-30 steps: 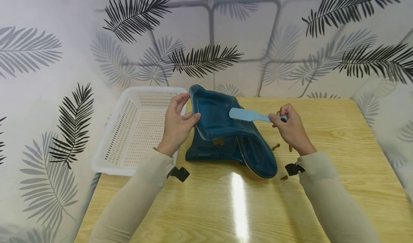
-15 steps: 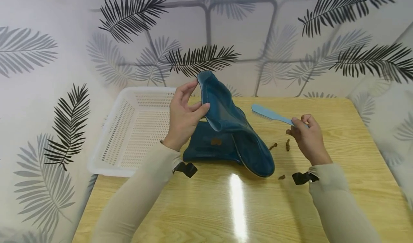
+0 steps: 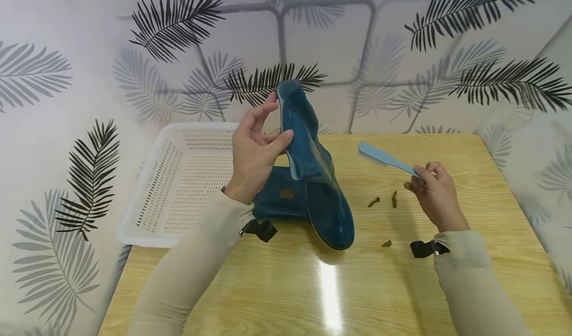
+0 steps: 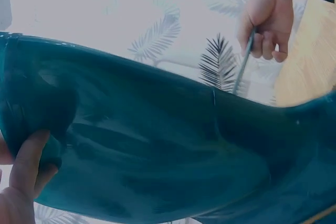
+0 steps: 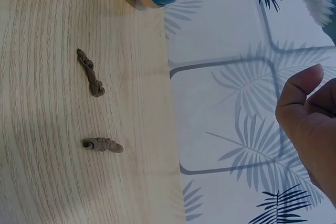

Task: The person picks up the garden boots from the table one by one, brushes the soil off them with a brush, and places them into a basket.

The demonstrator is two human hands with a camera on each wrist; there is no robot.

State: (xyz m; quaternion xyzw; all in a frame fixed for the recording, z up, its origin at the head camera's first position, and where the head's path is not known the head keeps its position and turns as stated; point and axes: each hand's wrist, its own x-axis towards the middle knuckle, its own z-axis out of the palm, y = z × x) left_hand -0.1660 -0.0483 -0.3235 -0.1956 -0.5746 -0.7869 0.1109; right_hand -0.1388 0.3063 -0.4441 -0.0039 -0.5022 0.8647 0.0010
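Observation:
My left hand (image 3: 254, 152) grips the top rim of a dark blue rain boot (image 3: 330, 212), thumb on one side and fingers on the other. Its shaft is raised and tilted, and its toe points down toward the table's front. In the left wrist view the glossy boot shaft (image 4: 142, 135) fills most of the picture. Behind it a second blue boot (image 3: 279, 202) lies on its side, partly hidden by the first. Off to the right, my right hand (image 3: 440, 197) holds a light blue brush (image 3: 386, 158) by its handle, bristles downward, apart from the boots.
Several small brown clumps (image 3: 394, 200) lie on the wooden table (image 3: 375, 291) between the boots and my right arm. A white perforated basket (image 3: 145, 238) stands at the left. Leaf-patterned fabric or paper covers the background (image 3: 339, 38).
My left hand has raised and turned the boot's shaft more upright, its opening facing left. My right hand has drawn the brush away from the boot, to the right.

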